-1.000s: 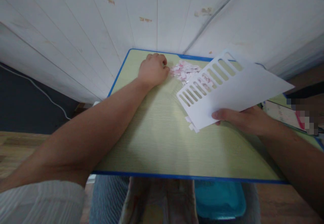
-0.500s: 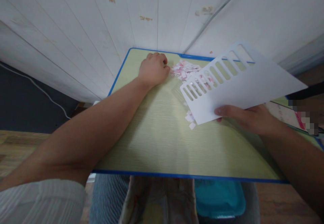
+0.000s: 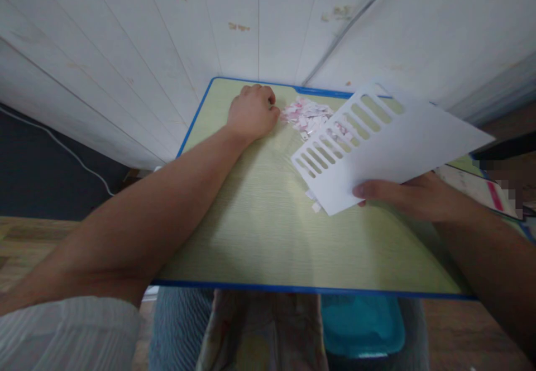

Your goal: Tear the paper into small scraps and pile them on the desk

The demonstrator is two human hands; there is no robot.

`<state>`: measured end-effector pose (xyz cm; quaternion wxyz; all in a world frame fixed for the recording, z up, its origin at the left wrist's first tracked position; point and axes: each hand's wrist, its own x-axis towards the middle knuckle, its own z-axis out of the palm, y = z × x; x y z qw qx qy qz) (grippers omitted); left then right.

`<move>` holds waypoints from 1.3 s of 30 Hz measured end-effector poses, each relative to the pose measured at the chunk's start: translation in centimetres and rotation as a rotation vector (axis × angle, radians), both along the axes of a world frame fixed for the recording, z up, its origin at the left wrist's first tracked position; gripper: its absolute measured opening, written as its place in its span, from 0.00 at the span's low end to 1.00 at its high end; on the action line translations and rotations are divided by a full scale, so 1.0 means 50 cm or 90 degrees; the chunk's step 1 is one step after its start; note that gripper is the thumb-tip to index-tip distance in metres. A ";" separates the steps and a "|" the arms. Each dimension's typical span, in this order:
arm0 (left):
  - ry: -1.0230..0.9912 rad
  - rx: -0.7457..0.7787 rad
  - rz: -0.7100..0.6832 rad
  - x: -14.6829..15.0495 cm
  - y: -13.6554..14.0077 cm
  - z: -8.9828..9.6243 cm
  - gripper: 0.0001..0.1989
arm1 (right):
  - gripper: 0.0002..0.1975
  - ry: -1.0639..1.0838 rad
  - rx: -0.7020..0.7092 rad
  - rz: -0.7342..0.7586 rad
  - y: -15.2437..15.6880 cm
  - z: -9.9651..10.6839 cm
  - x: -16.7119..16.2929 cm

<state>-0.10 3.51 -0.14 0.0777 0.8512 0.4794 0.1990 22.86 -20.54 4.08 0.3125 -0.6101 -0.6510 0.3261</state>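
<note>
My right hand (image 3: 402, 198) grips a white sheet with a row of rounded slots (image 3: 402, 147) by its near edge, thumb on top. The sheet is held tilted above the table, and pinkish-white paper scraps show through some slots. My left hand (image 3: 253, 113) rests near the table's far edge with its fingers curled inward. Whatever those fingers hold, if anything, is hidden. Just right of it lies a loose pile of small pink and white paper scraps (image 3: 307, 114), partly covered by the sheet. A few stray scraps (image 3: 316, 207) lie by the sheet's near corner.
The pale yellow-green table (image 3: 259, 237) has a blue edge and meets a white plank wall (image 3: 234, 2). A flat item with a pink stripe (image 3: 473, 189) lies at the right, behind my right forearm. Below the front edge is a teal plastic container (image 3: 362, 326).
My right hand has tilted the slotted sheet and shifted it slightly left and down, covering more of the stray scraps. My left hand stays in place.
</note>
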 end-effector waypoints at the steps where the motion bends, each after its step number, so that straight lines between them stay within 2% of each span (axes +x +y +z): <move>1: 0.000 0.000 0.002 0.000 0.000 0.001 0.19 | 0.15 -0.005 0.002 0.016 0.001 -0.001 0.000; 3: -0.003 -0.003 0.008 0.000 0.000 0.001 0.19 | 0.17 -0.012 0.004 0.043 0.001 -0.003 0.001; 7: -0.015 -0.014 -0.005 -0.001 0.000 0.002 0.20 | 0.18 -0.028 -0.003 0.039 0.001 -0.006 0.001; 14: -0.070 -0.060 -0.005 -0.003 0.004 -0.004 0.21 | 0.11 -0.025 -0.022 0.040 0.000 0.004 0.006; 19: -0.049 -0.031 -0.015 -0.005 0.005 -0.004 0.22 | 0.20 -0.042 -0.007 0.016 -0.004 0.002 0.001; 22: -0.029 -0.002 0.000 -0.002 0.005 -0.004 0.20 | 0.22 -0.046 -0.018 0.036 -0.002 0.000 -0.001; 28: -0.050 -0.041 -0.003 -0.001 0.003 -0.003 0.19 | 0.16 -0.022 -0.063 0.021 -0.002 0.001 0.005; 32: -0.048 -0.046 -0.008 -0.002 0.001 0.000 0.21 | 0.15 -0.027 -0.046 0.033 -0.004 0.001 0.006; 39: -0.041 -0.018 0.005 0.001 0.005 -0.004 0.20 | 0.21 -0.080 -0.003 0.060 0.001 0.001 -0.010</move>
